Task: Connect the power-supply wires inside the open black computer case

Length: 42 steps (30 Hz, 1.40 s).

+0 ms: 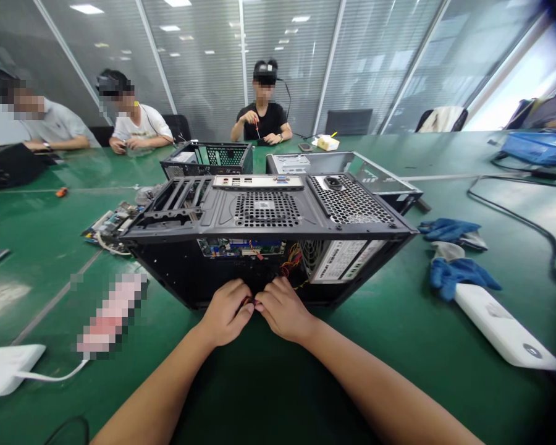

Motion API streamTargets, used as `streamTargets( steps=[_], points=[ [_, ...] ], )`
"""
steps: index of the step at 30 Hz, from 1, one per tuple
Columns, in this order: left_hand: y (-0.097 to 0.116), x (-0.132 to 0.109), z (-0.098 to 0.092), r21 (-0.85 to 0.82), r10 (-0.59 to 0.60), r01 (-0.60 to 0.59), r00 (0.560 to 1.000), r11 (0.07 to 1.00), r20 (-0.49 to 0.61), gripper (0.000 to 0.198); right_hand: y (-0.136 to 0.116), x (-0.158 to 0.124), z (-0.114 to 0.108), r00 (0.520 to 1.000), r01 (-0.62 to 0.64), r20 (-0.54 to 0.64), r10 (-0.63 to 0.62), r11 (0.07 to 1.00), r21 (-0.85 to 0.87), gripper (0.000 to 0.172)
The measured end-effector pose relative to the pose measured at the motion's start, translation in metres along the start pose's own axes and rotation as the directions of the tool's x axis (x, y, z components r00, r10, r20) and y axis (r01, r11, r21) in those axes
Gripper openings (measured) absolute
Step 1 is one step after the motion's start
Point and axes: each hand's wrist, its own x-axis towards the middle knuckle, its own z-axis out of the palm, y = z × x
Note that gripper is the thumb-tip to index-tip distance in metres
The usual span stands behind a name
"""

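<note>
From the head view, we've got a black computer case [213, 216] right in front of us on the green table [375, 383], back panel with the ports facing up and the open side toward us. Both our hands are at the lower edge of that opening, nearly touching. Left hand [227, 311] is curled in, thumb and finger pinched together on some thin wires [252, 301]; right hand [285, 309] is pinched just as tight on the same bit. Our fingers hide most of it, so we can't tell what's on the end. Behind them there's a circuit board [222, 248], a tangle of coloured leads [293, 262], a fan [312, 253] and a box with a big white label [347, 261]. Off to the right, blue gloves [466, 275] lie beside a white power bank [503, 327]. On the left there's a loose board [113, 225] near the case. Across the table, a person in a black shirt [262, 127] has a red-handled screwdriver [256, 123] in one hand.
</note>
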Motion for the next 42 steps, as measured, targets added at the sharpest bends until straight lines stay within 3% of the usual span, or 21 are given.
streamTargets(
  steps=[12,20,24,28,35,42],
  points=[
    [0.0054,0.0002,-0.0028,0.051,0.031,-0.03,0.999,0.998,-0.02,0.022,-0.0007,0.0015,-0.0039,1.0,-0.025,0.017,0.024,0.999,0.039,0.03],
    [0.0032,0.0015,0.0008,-0.17,-0.07,0.065,0.997,0.983,-0.026,0.032,-0.004,0.0002,-0.0002,0.993,-0.031,-0.115,0.04,0.997,0.076,0.019],
    [0.0011,0.001,0.002,-0.279,-0.115,0.103,0.993,0.955,-0.026,0.035,-0.0067,0.0005,-0.0009,0.994,-0.032,-0.099,0.037,0.998,0.05,0.023],
    [0.0004,0.0005,0.0017,-0.332,-0.168,0.161,0.986,0.929,0.009,0.036,-0.0055,0.0009,-0.0016,0.995,0.05,-0.077,-0.055,0.997,-0.058,0.021],
    [0.0036,0.0007,-0.0004,-0.239,-0.096,0.093,0.995,0.966,0.0,0.033,-0.0022,0.0017,-0.0003,0.995,0.059,-0.075,-0.068,0.992,-0.109,0.026],
    [0.0036,-0.0001,-0.0024,-0.097,0.005,-0.008,1.0,0.995,-0.029,0.026,-0.0034,0.002,-0.0008,1.0,0.0,-0.002,0.0,1.0,-0.016,0.03]
  ],
)
